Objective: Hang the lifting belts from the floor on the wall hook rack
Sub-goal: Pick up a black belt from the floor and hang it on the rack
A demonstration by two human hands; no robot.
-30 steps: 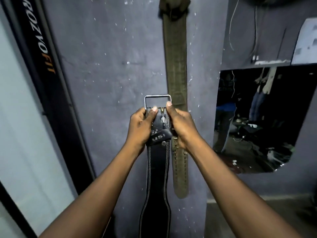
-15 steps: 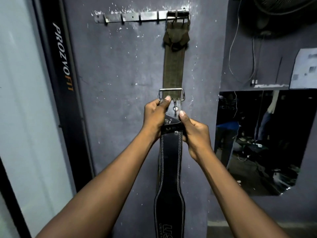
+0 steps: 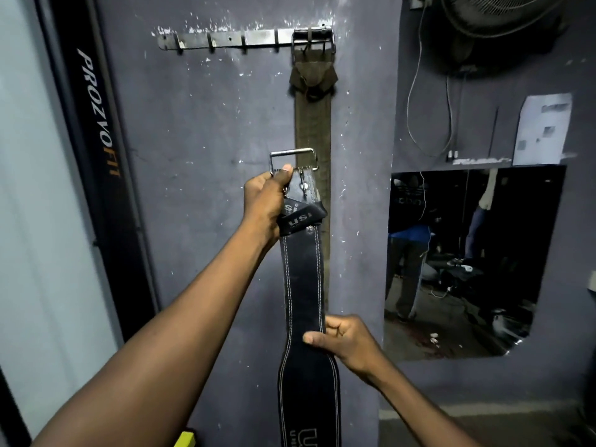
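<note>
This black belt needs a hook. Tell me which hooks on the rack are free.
Free: the four hooks left of the olive belt on the rack. Crowded: the rightmost end, where the olive belt's buckle hangs. The black belt is well below the rack.

The left grip (image 3: 267, 198) clasps the held belt (image 3: 304, 285) just under its buckle (image 3: 293, 160); the right grip (image 3: 342, 340) pinches the same belt lower down, on its right edge. Behind the belt, slightly right of the left grip, a second belt (image 3: 313, 124) hangs against the wall (image 3: 200, 156). Its top hooks on the rack (image 3: 232, 40), high above both grips. A mirror (image 3: 467, 259) lies right of both grips.
</note>
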